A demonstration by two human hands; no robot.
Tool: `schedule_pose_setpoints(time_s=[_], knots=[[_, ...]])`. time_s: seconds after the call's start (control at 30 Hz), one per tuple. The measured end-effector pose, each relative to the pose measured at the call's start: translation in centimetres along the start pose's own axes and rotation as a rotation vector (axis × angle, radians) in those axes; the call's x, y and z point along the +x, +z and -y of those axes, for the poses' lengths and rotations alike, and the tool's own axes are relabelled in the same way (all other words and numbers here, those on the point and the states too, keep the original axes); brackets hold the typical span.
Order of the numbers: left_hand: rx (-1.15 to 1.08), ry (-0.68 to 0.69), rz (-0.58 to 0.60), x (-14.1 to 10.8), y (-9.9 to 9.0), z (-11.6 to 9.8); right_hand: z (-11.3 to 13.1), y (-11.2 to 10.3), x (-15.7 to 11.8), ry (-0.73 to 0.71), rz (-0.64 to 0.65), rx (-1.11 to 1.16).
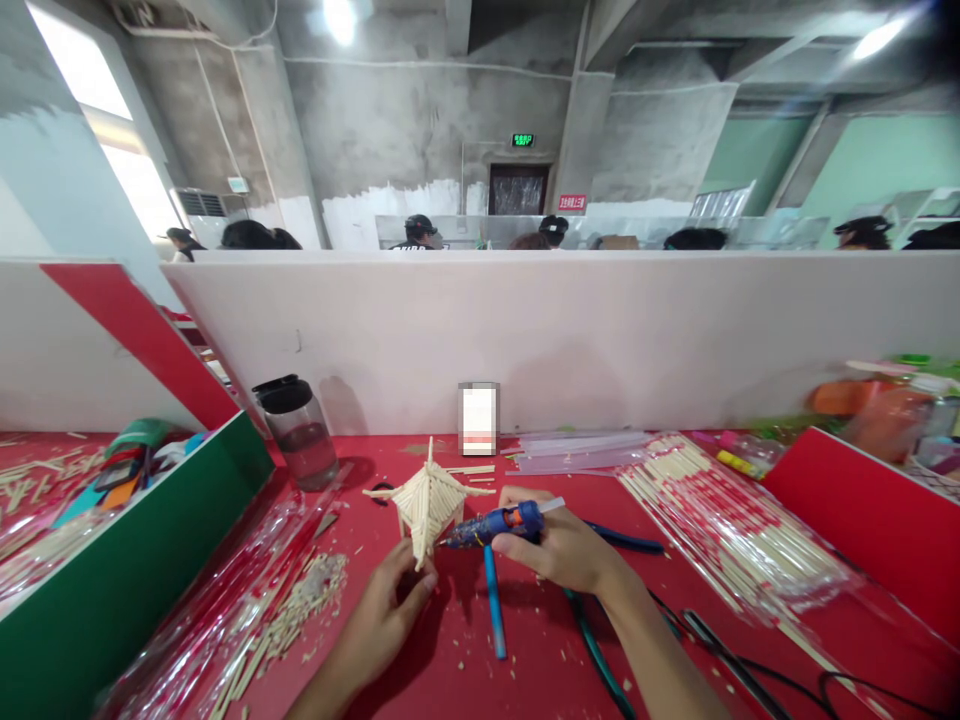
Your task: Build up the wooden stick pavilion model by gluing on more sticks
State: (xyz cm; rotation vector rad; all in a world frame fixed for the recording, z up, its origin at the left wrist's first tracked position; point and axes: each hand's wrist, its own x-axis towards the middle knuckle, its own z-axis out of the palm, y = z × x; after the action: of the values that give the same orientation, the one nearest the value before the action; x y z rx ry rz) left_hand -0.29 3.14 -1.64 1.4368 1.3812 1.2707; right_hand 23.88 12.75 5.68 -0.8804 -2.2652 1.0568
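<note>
A small pavilion model (429, 500) made of wooden sticks, with upturned roof corners, stands in front of me on the red table. My left hand (401, 590) grips it low on its near side, thumb and fingers closed around the part under the front roof corner. In my right hand (559, 540) is a blue glue gun (499, 523), a clear glue stick jutting from its back. Its nozzle points left and sits close to the model's near right side; whether it touches, I cannot tell. Below the gun lies a blue stick-like tool (495, 605).
Wrapped bundles of sticks (697, 500) lie at right, cut bits (311, 595) at left. A dark-lidded bottle (296, 435) stands near the white partition (585, 330). Green-handled pliers (596, 650) and a black cable (787, 670) are near my right forearm. Green (150, 560) and red dividers (870, 520) flank me.
</note>
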Motion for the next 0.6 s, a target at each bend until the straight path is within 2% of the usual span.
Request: schedule_pose_setpoints(time_s=[0.2,0.6], knots=[[-0.036,-0.01,-0.008,0.0,0.0,-0.4,0.5,0.1,0.0,0.001,0.015,0.025],[-0.019,-0.015,-0.017,0.0,0.0,0.1,1.3,-0.6,-0.2,-0.027,0.072,0.083]])
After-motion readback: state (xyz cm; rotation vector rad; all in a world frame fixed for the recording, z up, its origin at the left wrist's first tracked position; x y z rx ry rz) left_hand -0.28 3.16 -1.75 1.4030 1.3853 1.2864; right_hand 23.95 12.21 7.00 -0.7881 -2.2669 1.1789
